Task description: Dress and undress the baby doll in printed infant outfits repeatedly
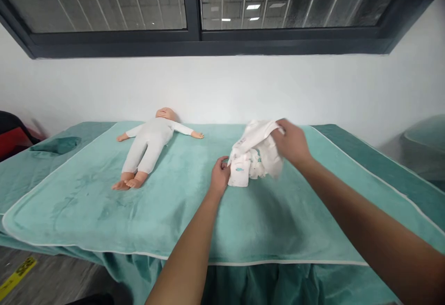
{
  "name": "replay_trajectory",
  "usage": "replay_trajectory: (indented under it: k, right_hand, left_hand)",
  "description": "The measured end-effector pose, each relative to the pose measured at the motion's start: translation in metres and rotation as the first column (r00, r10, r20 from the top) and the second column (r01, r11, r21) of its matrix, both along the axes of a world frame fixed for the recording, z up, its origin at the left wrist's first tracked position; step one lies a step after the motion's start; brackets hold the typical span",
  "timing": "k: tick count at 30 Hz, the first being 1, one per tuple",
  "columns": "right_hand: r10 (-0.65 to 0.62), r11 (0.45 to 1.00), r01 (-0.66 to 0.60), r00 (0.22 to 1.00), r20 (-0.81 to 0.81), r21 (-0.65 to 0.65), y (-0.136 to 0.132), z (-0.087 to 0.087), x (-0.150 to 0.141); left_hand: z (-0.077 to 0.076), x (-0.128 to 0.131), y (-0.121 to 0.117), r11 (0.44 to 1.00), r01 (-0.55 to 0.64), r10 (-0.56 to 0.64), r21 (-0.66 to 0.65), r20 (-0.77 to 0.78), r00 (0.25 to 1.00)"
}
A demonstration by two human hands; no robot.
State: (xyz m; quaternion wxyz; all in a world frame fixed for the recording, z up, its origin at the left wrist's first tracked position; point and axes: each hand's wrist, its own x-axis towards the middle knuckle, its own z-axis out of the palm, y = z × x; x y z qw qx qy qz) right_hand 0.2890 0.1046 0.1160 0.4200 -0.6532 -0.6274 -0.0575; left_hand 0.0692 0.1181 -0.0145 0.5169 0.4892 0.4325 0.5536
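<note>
Crumpled white cloth with small teal and dark prints [257, 149] is held up between my two hands over the bed, right of the doll. Whether it is one piece or several layers, I cannot tell. My right hand [292, 142] is closed on its upper right part, and the fabric hangs down in folds. At its lower left edge my left hand [220, 175] pinches the fabric, thumb and fingers together. A baby doll [149, 140] in a white suit lies on its back to the left, arms spread and feet toward me; neither hand touches it.
A light teal pad with white piping [114, 221] covers the bed, over a darker teal cover [368, 152]. Behind it is a white wall [222, 87] below a dark-framed window [194, 47]. A red and black object [14, 136] stands at the left edge.
</note>
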Motion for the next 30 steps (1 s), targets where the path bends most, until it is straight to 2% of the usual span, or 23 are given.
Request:
replay_trajectory:
  k: [3,5,7,10,12,14,15,16,17,18,20,21,23,24,26,30]
  right_hand:
    - [-0.095,0.965,0.125,0.986,-0.14,0.232,-0.001,0.03,0.015]
    - [-0.128,0.932,0.176,0.977,-0.169,0.315,-0.003,0.037,0.023]
    - [-0.142,0.916,0.181,0.981,-0.133,0.358,-0.005,0.035,0.029]
    - [-0.162,0.924,0.141,0.986,0.029,0.357,-0.01,0.021,0.032]
    - [-0.17,0.947,0.111,0.969,0.179,0.3,-0.02,0.005,0.027]
    - [-0.093,0.98,0.025,0.934,0.346,0.196,-0.036,-0.018,0.014]
    - [0.007,0.991,-0.063,0.906,0.423,0.118,-0.045,-0.032,0.006]
    - [0.177,0.979,-0.202,0.854,0.488,-0.002,-0.054,-0.047,-0.003]
    - [0.363,0.929,-0.34,0.772,0.523,-0.143,-0.063,-0.061,-0.011]
    - [0.446,0.895,-0.383,0.73,0.518,-0.231,-0.07,-0.075,-0.018]
    - [0.407,0.911,-0.308,0.777,0.481,-0.273,-0.079,-0.097,-0.026]
    - [0.334,0.936,-0.228,0.82,0.465,-0.27,-0.08,-0.104,-0.027]
    - [0.205,0.956,-0.08,0.87,0.449,-0.281,-0.077,-0.108,-0.024]
    - [0.187,0.951,-0.046,0.873,0.45,-0.306,-0.075,-0.107,-0.021]
    - [0.226,0.929,-0.044,0.854,0.468,-0.368,-0.072,-0.098,-0.014]
    - [0.323,0.905,-0.071,0.759,0.566,-0.42,-0.08,-0.077,0.013]
  left_hand:
    - [-0.002,0.001,0.001,1.0,0.005,-0.005,-0.004,-0.064,0.998]
    - [-0.002,0.001,0.0,1.0,0.01,-0.01,0.001,-0.088,0.996]
    - [-0.002,0.001,-0.002,1.0,-0.006,0.007,0.012,-0.099,0.995]
    - [-0.001,-0.001,-0.002,0.998,-0.052,0.054,0.029,-0.086,0.995]
    - [-0.001,-0.002,-0.001,0.996,-0.076,0.078,0.037,-0.061,0.995]
    - [-0.002,-0.002,0.001,0.996,-0.084,0.085,0.04,-0.032,0.996]
    - [-0.003,-0.002,0.002,0.996,-0.084,0.085,0.04,-0.017,0.996]
    - [-0.003,-0.002,0.003,0.996,-0.084,0.085,0.042,-0.006,0.996]
    - [-0.004,-0.002,0.004,0.995,-0.087,0.087,0.045,0.003,0.996]
    - [-0.005,-0.002,0.004,0.995,-0.092,0.091,0.049,0.007,0.996]
    - [-0.008,-0.002,0.005,0.993,-0.108,0.107,0.057,0.009,0.994]
    - [-0.008,-0.002,0.005,0.992,-0.115,0.114,0.061,0.009,0.993]
    - [-0.009,-0.003,0.005,0.99,-0.125,0.124,0.069,0.011,0.992]
    - [-0.009,-0.004,0.005,0.989,-0.129,0.128,0.073,0.013,0.992]
    - [-0.007,-0.004,0.004,0.987,-0.137,0.136,0.083,0.02,0.991]
    - [-0.002,-0.005,0.003,0.983,-0.152,0.151,0.101,0.017,0.988]
